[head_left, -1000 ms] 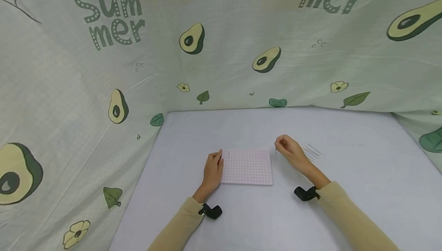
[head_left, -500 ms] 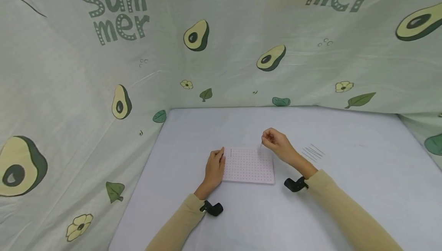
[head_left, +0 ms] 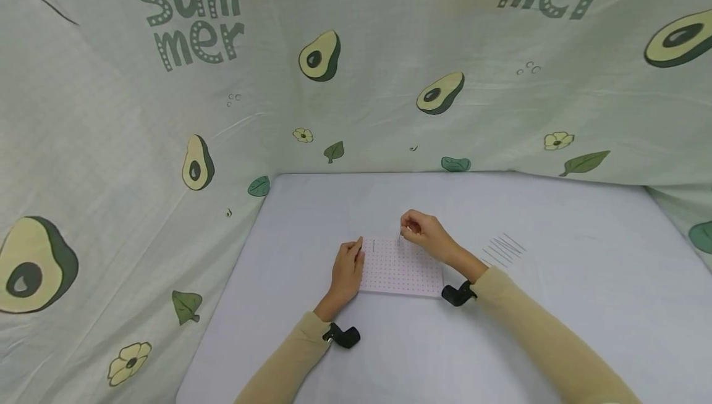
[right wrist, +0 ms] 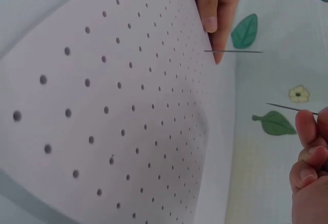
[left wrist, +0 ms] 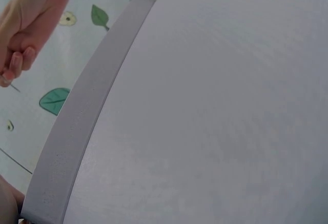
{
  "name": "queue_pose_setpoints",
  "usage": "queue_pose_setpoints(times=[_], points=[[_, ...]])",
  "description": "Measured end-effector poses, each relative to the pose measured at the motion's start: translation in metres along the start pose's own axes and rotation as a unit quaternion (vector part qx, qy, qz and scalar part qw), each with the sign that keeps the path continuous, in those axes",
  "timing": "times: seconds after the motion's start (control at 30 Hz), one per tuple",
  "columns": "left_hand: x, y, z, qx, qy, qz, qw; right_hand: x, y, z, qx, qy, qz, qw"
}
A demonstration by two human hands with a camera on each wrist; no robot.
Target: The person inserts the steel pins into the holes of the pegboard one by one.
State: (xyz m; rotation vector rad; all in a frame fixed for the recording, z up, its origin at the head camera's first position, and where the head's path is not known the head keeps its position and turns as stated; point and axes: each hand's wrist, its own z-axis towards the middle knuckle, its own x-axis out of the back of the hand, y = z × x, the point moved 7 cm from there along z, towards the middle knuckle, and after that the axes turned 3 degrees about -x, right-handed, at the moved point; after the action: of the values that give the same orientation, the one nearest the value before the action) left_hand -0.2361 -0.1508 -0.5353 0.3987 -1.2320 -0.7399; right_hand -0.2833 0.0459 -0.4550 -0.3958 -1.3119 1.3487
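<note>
A pale pink board (head_left: 406, 268) with rows of small holes lies on the table. At its left edge my left hand (head_left: 347, 273) holds it, thumb along the rim. My right hand (head_left: 425, 231) pinches a thin needle (right wrist: 282, 106) between thumb and fingertips, above the far part of the board. The needle points down, its tip apart from the holes in the right wrist view. Another needle (right wrist: 233, 51) stands upright in the board near the far left corner. Only the board's side wall (left wrist: 87, 111) and a bit of the left hand show in the left wrist view.
Several loose needles (head_left: 503, 248) lie on the white table (head_left: 556, 305) to the right of the board. A cloth printed with avocados (head_left: 319, 56) hangs behind and to the left of the table. Each wrist wears a black camera (head_left: 457, 294).
My right hand has moved left with its needle, from beside the board's right edge to over its far middle. The left hand stays at the left edge. The head view has shifted slightly.
</note>
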Motion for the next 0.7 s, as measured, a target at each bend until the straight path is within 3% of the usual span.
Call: queue_pose_setpoints(times=[0.37, 0.7], points=[[0.004, 0.003, -0.003, -0.007, 0.007, -0.002, 0.9999, -0.028, 0.000, 0.009, 0.022, -0.028, -0.002, 0.9994], [0.003, 0.002, -0.002, -0.010, 0.007, 0.002, 0.9999, -0.044, 0.002, 0.014, 0.005, -0.054, -0.009, 0.9985]])
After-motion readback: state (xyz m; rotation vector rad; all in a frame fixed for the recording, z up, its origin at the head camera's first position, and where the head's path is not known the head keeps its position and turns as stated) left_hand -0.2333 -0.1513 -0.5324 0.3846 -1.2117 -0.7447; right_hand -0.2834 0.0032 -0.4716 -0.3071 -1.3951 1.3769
